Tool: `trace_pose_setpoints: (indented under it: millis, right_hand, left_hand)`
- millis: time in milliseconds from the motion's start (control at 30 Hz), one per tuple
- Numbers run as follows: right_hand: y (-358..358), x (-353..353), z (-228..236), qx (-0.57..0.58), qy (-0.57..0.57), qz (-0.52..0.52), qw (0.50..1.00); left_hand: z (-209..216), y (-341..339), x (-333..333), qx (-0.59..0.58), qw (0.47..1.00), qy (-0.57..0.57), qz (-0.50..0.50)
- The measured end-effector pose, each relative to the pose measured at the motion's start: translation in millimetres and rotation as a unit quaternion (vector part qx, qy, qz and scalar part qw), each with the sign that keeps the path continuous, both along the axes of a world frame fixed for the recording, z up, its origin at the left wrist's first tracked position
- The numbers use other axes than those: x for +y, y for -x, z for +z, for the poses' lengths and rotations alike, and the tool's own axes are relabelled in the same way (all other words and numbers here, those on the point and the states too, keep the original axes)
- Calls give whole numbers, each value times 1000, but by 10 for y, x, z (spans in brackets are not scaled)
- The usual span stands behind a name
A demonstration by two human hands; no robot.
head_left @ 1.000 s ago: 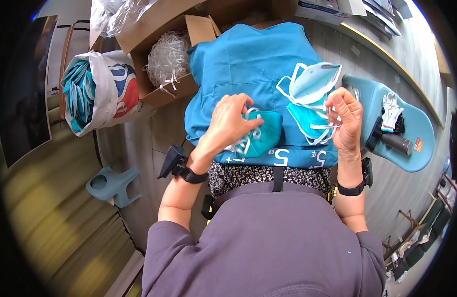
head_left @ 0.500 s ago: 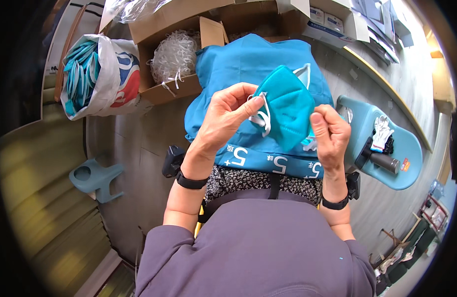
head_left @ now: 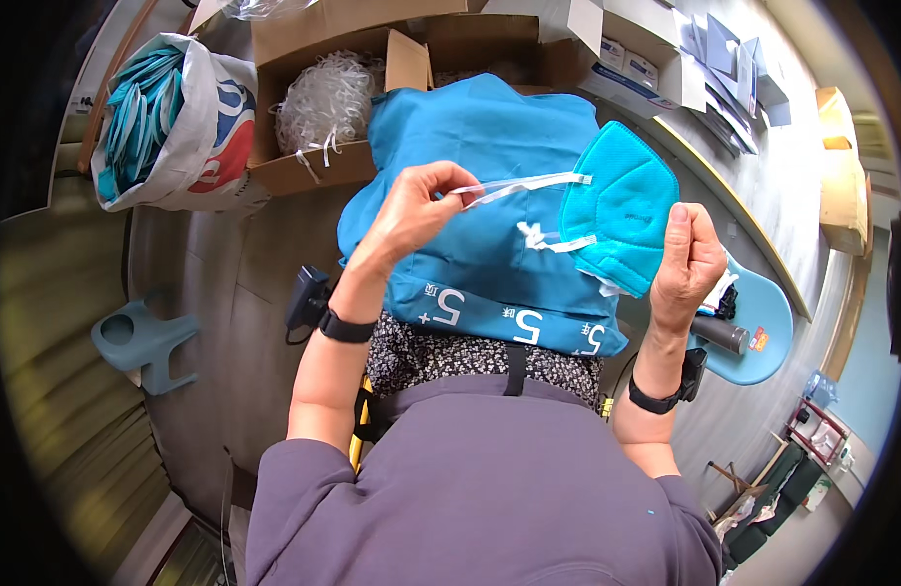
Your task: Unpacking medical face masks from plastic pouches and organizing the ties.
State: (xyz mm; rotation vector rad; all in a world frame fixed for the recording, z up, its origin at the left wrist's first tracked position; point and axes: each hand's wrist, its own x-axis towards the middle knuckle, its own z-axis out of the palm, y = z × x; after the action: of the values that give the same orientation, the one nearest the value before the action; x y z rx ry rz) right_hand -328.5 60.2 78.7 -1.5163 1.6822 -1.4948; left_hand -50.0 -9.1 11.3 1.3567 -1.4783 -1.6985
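Note:
A teal folded face mask [head_left: 631, 200] is held up over my lap. My right hand [head_left: 687, 264] pinches its right edge, thumb in front and fingers behind. In a closed pinch, my left hand [head_left: 419, 215] grips the end of a white ear strap [head_left: 528, 184], which is stretched taut leftward from the mask's upper left. A second white strap end [head_left: 535, 234] hangs bunched at the mask's lower left. Beneath both hands a blue cloth [head_left: 470, 137] with white printing is spread across my lap.
A white bag [head_left: 201, 146] full of teal masks [head_left: 143, 122] stands at the far left. Beside it, a cardboard box [head_left: 343, 161] holds a tangle of white straps [head_left: 323, 103]. A blue stool [head_left: 763, 342] with a dark bottle [head_left: 721, 334] is at right; another stool [head_left: 143, 337] stands left.
My right hand has carried the mask right. My left hand has drawn back to the left, pulling one strap out straight. The view has shifted slightly.

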Motion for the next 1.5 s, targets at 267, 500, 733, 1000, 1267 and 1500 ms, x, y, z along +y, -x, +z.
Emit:
trace_pose_setpoints:
  millis: [267,500,733,1000,1267,1500]
  right_hand:
    - [5,1,11,21,-11,29,999]
    - [44,-1,18,29,-22,40,999]
    - [128,-54,-87,-32,-48,23,998]
    - [210,-58,-65,3,-76,-8,997]
    - [106,-157,-302,56,-90,5,994]
    - [-225,-192,24,-37,-90,113,989]
  left_hand:
    - [237,313,-3,0,954,300,-17]
    - [366,489,-77,97,974,178,-100]
    - [306,599,134,161,966,120,-165]
    - [291,161,144,426,904,4,-41]
    - [575,-5,124,517,853,-63,28]
    - [690,171,166,212,973,-80,38]
